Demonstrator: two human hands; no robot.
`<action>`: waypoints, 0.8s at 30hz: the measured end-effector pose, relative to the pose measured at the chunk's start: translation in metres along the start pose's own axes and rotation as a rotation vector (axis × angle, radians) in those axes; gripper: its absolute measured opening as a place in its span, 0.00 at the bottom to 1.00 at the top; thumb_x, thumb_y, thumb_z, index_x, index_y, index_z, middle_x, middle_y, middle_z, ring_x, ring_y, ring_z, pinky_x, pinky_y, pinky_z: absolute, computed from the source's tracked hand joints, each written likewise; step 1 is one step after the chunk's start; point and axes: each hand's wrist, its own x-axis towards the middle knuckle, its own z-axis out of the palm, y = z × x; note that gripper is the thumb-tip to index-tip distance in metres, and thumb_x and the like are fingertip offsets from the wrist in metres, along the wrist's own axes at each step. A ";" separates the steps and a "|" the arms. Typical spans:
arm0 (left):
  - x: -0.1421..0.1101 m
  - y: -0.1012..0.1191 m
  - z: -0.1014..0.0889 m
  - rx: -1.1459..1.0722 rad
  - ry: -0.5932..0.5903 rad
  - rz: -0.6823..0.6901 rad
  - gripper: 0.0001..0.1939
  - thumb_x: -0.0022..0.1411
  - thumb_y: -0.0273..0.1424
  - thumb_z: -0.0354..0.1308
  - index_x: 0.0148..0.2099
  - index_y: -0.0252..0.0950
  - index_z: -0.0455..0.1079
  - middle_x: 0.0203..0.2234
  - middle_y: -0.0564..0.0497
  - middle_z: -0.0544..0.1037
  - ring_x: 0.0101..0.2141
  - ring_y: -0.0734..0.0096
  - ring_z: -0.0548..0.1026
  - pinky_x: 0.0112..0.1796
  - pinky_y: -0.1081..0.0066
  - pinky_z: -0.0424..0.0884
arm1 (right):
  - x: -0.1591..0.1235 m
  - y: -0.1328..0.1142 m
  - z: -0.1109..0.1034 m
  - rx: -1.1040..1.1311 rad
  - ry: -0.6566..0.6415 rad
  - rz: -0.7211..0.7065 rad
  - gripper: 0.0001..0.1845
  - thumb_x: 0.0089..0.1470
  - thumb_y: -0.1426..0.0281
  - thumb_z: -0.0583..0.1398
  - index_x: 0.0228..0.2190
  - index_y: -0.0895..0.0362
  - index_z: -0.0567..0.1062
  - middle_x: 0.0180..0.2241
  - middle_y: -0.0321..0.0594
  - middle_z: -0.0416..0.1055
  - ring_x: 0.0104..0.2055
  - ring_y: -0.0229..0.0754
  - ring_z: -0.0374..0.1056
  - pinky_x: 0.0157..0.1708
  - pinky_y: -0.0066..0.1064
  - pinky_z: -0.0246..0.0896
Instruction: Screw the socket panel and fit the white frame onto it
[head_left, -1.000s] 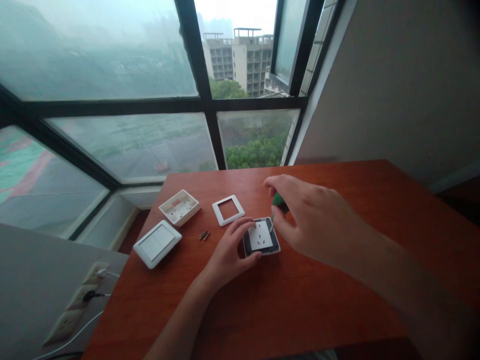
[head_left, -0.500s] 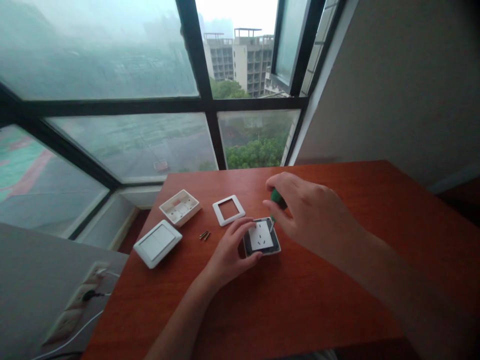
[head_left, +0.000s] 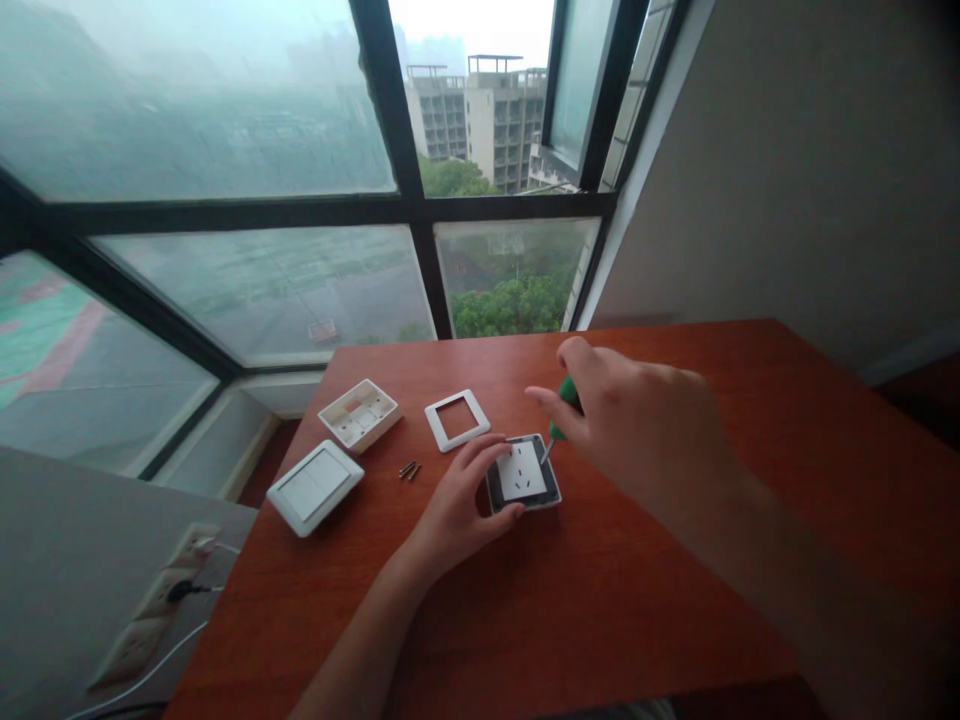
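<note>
On the table lies a wall socket (head_left: 523,474) with a white face and a dark surround, seated in a white box. My left hand (head_left: 466,495) grips its left side, fingers over the upper edge and thumb at the lower one. In my right hand (head_left: 626,405) is a green-handled screwdriver (head_left: 558,428). Its shaft slants down to the right side of the socket's face, and I cannot make out a screw under the tip. Part of the handle is hidden behind my fingers.
A white cover frame (head_left: 441,430) lies behind my left hand. Farther left are a white mounting box (head_left: 375,436), a white switch panel (head_left: 315,487) and several screws (head_left: 409,470). The wooden table (head_left: 600,600) ends at a window. Wall sockets (head_left: 161,592) with cables are at lower left.
My right hand has shifted slightly to the right, and the screwdriver now leans more to the right, showing more of its handle. My left hand and the socket stay put.
</note>
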 end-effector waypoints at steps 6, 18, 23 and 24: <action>0.000 -0.001 0.001 -0.007 0.008 0.007 0.30 0.55 0.28 0.64 0.59 0.41 0.62 0.59 0.43 0.63 0.59 0.55 0.62 0.59 0.54 0.60 | -0.002 0.002 -0.007 0.193 -0.044 -0.124 0.15 0.56 0.70 0.52 0.45 0.55 0.68 0.41 0.41 0.75 0.36 0.45 0.71 0.23 0.33 0.47; 0.000 -0.003 0.001 -0.003 0.019 0.014 0.30 0.55 0.27 0.64 0.59 0.42 0.62 0.59 0.43 0.63 0.59 0.55 0.62 0.59 0.55 0.60 | 0.000 0.004 -0.005 0.077 -0.056 -0.029 0.12 0.58 0.64 0.52 0.41 0.52 0.70 0.32 0.38 0.76 0.30 0.46 0.72 0.21 0.33 0.39; -0.001 -0.002 0.000 0.004 0.011 0.010 0.28 0.56 0.29 0.64 0.58 0.41 0.62 0.59 0.42 0.62 0.59 0.54 0.61 0.58 0.54 0.62 | 0.002 0.002 -0.004 -0.046 -0.038 0.043 0.19 0.61 0.55 0.47 0.36 0.53 0.71 0.25 0.41 0.74 0.26 0.50 0.71 0.21 0.33 0.35; -0.001 -0.002 0.000 0.006 0.012 0.010 0.29 0.56 0.29 0.64 0.58 0.41 0.62 0.59 0.42 0.62 0.59 0.54 0.61 0.59 0.54 0.61 | 0.001 0.002 -0.004 -0.023 -0.032 0.038 0.18 0.61 0.56 0.48 0.37 0.54 0.70 0.26 0.41 0.74 0.27 0.49 0.71 0.21 0.33 0.36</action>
